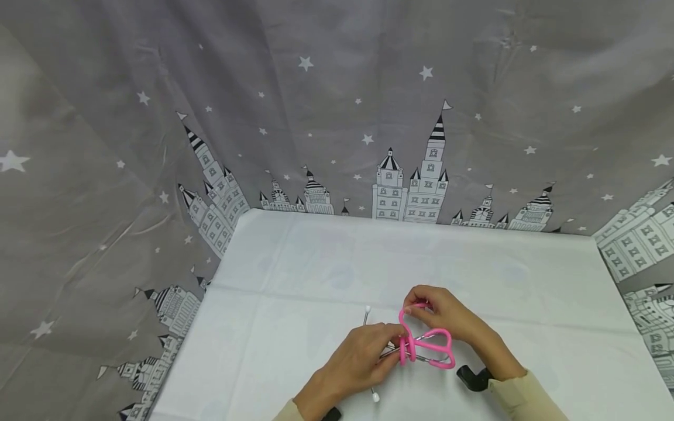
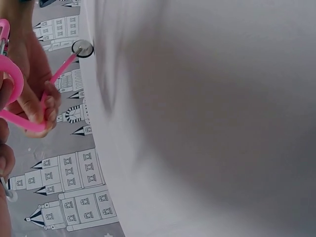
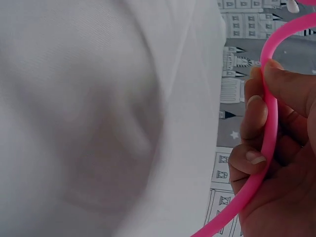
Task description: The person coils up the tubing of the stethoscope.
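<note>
Both hands hold a pink stethoscope (image 1: 449,346), its tubing looped and partly wound around its metal ear tubes. My left hand (image 1: 360,358) pinches the wound bundle, where the metal tubes meet the pink coil. White ear tips (image 1: 368,309) stick out on either side of that hand. Slightly farther back, my right hand (image 1: 446,311) grips a length of the tubing; in the right wrist view its fingers curl around the pink tube (image 3: 269,118). The round metal chestpiece (image 2: 84,48) shows in the left wrist view, on a straight stretch of tubing beyond the right hand.
A white cloth (image 1: 295,263) covers the table beneath the hands. Grey curtains (image 1: 337,82) printed with stars and castles hang behind and at both sides. Black wrist-worn gear (image 1: 474,379) shows by the right wrist.
</note>
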Demonstrator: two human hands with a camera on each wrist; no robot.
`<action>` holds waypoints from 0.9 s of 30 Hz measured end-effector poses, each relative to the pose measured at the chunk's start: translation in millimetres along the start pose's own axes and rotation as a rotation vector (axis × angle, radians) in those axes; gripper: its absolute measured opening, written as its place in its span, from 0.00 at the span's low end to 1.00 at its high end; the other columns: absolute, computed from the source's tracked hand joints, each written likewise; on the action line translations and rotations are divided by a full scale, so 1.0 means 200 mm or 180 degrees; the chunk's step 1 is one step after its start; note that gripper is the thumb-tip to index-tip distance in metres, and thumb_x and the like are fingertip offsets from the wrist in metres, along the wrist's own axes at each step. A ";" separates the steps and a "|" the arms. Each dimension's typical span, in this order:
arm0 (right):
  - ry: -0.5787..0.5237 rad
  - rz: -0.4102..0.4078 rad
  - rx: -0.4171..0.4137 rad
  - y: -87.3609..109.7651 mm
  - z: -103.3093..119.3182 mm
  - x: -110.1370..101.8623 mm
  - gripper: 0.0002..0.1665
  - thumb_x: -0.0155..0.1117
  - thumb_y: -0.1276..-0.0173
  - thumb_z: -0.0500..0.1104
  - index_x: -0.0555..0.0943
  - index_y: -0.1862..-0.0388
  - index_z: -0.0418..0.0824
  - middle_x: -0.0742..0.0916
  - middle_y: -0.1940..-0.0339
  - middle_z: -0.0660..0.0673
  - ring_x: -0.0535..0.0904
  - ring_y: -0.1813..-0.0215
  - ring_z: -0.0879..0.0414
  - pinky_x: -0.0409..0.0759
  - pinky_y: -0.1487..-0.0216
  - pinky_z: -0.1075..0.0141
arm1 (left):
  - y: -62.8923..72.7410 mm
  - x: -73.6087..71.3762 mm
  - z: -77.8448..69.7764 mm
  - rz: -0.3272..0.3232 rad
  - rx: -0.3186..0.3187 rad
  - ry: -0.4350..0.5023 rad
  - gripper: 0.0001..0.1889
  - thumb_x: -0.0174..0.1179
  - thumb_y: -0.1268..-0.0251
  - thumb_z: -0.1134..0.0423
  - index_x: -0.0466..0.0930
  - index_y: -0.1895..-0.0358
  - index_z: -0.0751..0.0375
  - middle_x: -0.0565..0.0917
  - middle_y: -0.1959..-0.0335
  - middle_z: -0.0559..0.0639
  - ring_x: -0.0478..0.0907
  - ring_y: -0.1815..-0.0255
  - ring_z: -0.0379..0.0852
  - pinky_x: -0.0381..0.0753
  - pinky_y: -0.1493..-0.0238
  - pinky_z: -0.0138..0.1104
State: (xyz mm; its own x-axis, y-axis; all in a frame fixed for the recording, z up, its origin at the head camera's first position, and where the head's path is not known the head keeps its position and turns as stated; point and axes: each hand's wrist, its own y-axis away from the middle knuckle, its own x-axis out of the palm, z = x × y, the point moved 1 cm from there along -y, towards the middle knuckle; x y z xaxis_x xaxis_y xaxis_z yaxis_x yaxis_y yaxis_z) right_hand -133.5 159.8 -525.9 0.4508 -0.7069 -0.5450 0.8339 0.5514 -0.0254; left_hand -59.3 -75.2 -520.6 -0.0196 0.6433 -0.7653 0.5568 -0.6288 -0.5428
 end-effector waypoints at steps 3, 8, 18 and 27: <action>-0.0084 0.0099 0.0025 0.01 0.00 0.02 0.03 0.70 0.23 0.42 0.86 0.60 0.51 0.87 0.65 0.54 0.78 0.62 0.65 0.80 0.59 0.72 | 0.00 0.00 0.00 -0.0023 0.0042 0.0033 0.22 0.73 0.32 0.65 0.78 0.38 0.54 0.88 0.58 0.38 0.85 0.59 0.28 0.78 0.53 0.15; -0.0156 0.0160 0.0003 0.03 0.00 0.04 0.03 0.70 0.23 0.42 0.85 0.60 0.50 0.88 0.65 0.53 0.79 0.63 0.66 0.80 0.60 0.72 | 0.00 -0.01 0.00 -0.0113 0.0135 0.0016 0.23 0.74 0.35 0.68 0.81 0.38 0.54 0.87 0.63 0.37 0.80 0.66 0.29 0.72 0.59 0.14; -0.0073 -0.0015 -0.0093 0.06 -0.04 0.04 0.03 0.71 0.24 0.41 0.87 0.58 0.51 0.90 0.63 0.53 0.81 0.62 0.65 0.82 0.58 0.72 | 0.00 -0.03 0.02 -0.0113 0.0051 0.0289 0.16 0.70 0.29 0.66 0.82 0.41 0.54 0.90 0.59 0.38 0.83 0.63 0.29 0.71 0.59 0.14; -0.0167 -0.0124 -0.0052 0.06 -0.10 0.03 0.03 0.75 0.26 0.46 0.89 0.56 0.52 0.91 0.62 0.53 0.81 0.63 0.66 0.83 0.59 0.72 | 0.01 -0.04 0.02 -0.0050 -0.0140 0.0578 0.16 0.70 0.29 0.68 0.81 0.41 0.54 0.91 0.56 0.39 0.79 0.64 0.29 0.74 0.61 0.15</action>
State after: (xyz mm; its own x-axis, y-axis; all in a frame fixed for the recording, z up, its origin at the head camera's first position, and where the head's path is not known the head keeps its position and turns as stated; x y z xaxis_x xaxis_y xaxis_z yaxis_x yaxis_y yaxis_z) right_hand -127.7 171.2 -545.4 0.4344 -0.7501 -0.4987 0.8461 0.5297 -0.0597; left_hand -61.6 -83.2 -516.8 0.1194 0.7237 -0.6797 0.5935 -0.6008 -0.5355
